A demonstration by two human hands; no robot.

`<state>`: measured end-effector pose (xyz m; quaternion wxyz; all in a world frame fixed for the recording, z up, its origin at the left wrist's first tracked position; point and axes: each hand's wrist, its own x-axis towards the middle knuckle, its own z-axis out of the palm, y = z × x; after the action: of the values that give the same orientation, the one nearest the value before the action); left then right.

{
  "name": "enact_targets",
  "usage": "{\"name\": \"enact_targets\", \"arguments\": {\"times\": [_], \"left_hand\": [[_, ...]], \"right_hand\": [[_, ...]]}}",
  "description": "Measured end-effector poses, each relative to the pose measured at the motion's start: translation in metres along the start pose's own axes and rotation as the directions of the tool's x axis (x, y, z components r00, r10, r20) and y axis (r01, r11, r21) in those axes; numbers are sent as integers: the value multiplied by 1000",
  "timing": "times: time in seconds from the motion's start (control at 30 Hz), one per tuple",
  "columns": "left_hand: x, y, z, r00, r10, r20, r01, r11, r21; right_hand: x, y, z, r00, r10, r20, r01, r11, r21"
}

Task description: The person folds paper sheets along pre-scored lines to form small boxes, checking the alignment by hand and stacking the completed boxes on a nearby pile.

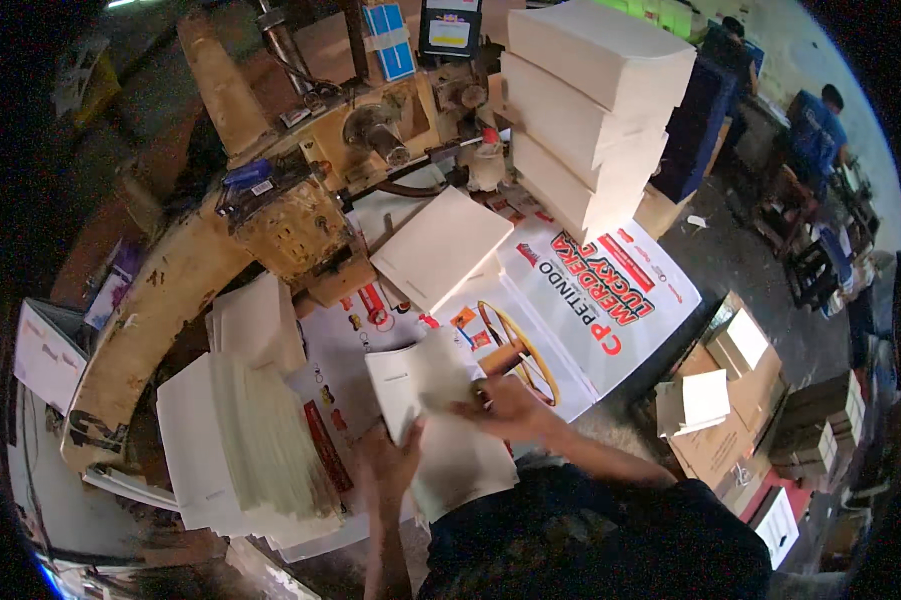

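Observation:
A white paper booklet [450, 445], with a small staple-like mark near its upper left corner, lies tilted before me. My left hand [388, 455] grips its left edge, thumb on top. Over its right side my right hand [515, 408] is curled, its fingertips smeared by motion; a small dark thing shows at them, too unclear to name. Beyond the booklet, a pile of similar booklets [445, 248] rests on the table. To the left of my hands leans a large fanned stack of booklets [270, 450], with a smaller stack [258, 325] behind it.
A printed banner sheet [610, 310] covers the table. Tall white paper stacks [595, 120] rise at the back right. A worn beige machine [300, 215] with a curved arm spans the back left. Cartons [710, 425] lie on the right, and two people [818, 130] are farther back.

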<state>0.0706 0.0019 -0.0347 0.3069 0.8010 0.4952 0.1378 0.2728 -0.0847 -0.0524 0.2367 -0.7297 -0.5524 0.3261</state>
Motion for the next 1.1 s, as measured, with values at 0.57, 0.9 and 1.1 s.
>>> {"name": "enact_targets", "arguments": {"times": [0.57, 0.9, 1.1], "left_hand": [[-20, -66, -2, 955, 131, -266, -275, 727, -629], [3, -21, 19, 830, 166, -532, -533, 513, -673], [-8, 11, 14, 964, 12, -266, -237, 491, -838]], "right_hand": [[-42, 1, -27, 910, -323, -261, 413, 768, 489], [-3, -13, -21, 809, -393, -438, 588, 565, 579], [-14, -21, -29, 890, -262, -374, 454, 604, 656]]}}
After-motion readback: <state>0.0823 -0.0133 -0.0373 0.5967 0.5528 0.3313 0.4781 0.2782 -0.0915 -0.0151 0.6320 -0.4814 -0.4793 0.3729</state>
